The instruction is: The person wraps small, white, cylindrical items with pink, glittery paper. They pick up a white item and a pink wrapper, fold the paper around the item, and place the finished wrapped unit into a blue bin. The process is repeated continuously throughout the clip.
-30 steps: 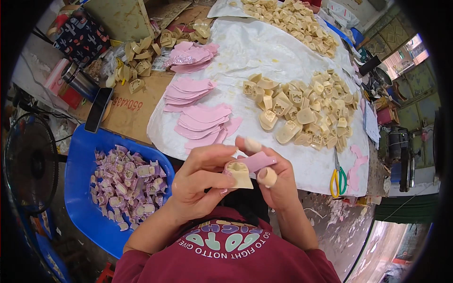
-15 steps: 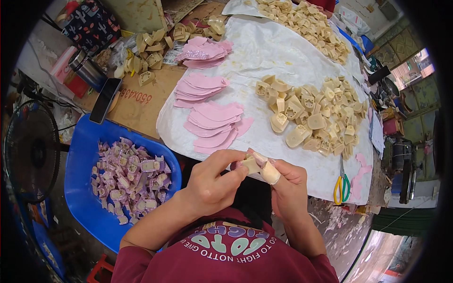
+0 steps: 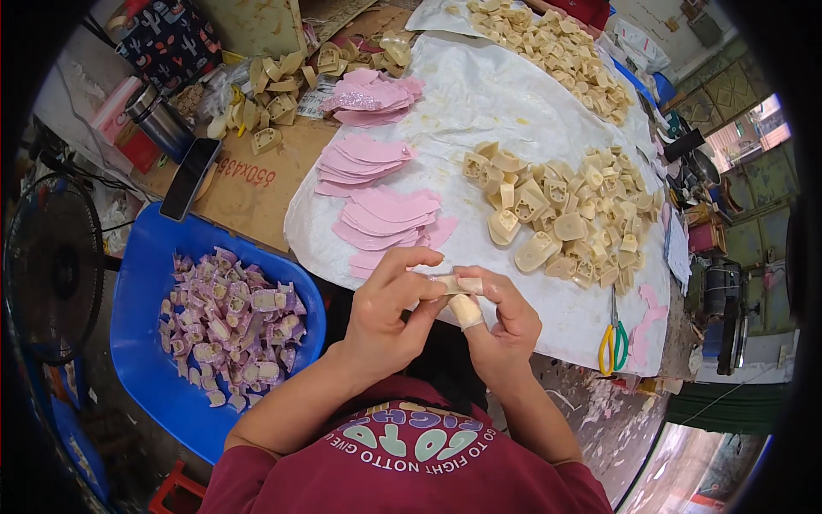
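My left hand point(image 3: 390, 308) is closed in a pinch on a small beige shoe heel point(image 3: 448, 289), in front of my body at the table's near edge. My right hand point(image 3: 503, 324) grips the heel from the other side. Pale tape point(image 3: 466, 310) wraps the right thumb, and an index finger there looks taped too. Fingers cover most of the heel, so how much pink covering it carries is hard to tell. Ahead lie fanned stacks of pink cut pieces point(image 3: 390, 214). A heap of bare beige heels point(image 3: 569, 227) spreads to their right.
A blue tub point(image 3: 137, 334) of pink-purple covered heels stands at left. Yellow-and-green-handled scissors point(image 3: 613, 343) lie at the white cloth's point(image 3: 479, 94) right edge, beside a pink scrap point(image 3: 648, 321). A phone point(image 3: 190, 178), a steel flask point(image 3: 158, 124) and a fan point(image 3: 53, 270) are at left.
My hands have drawn the heel slightly left and turned it, so less of it shows. My right hand has shifted left, its taped index finger now lying along the heel.
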Motion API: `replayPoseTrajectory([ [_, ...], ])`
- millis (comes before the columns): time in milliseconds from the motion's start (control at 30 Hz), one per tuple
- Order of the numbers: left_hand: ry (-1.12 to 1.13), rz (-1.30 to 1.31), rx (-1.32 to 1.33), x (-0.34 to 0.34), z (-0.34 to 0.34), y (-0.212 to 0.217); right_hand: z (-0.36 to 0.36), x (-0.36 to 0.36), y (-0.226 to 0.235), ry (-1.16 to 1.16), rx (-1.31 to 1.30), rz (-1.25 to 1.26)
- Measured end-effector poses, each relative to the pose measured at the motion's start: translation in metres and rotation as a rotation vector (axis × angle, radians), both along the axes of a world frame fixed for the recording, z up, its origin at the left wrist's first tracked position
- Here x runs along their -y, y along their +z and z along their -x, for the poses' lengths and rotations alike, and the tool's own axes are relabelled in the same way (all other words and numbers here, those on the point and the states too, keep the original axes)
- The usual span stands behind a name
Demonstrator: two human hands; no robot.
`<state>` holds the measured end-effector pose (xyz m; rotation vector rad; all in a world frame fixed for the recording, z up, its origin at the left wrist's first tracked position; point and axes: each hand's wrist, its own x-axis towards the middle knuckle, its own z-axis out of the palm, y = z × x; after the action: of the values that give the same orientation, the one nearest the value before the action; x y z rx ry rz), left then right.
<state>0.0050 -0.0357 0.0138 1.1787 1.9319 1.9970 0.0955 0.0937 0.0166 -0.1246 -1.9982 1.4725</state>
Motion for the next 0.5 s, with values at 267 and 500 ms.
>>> replayPoseTrajectory([
  [267,0.069,0.02,0.011,-0.012,-0.005,-0.001,0.006,-0.009,-0.005,0.044,0.097,-0.061],
  [500,-0.319,-0.143,1.129,-0.008,0.007,-0.004,-0.004,-0.028,0.003,0.315,0.294,0.699],
])
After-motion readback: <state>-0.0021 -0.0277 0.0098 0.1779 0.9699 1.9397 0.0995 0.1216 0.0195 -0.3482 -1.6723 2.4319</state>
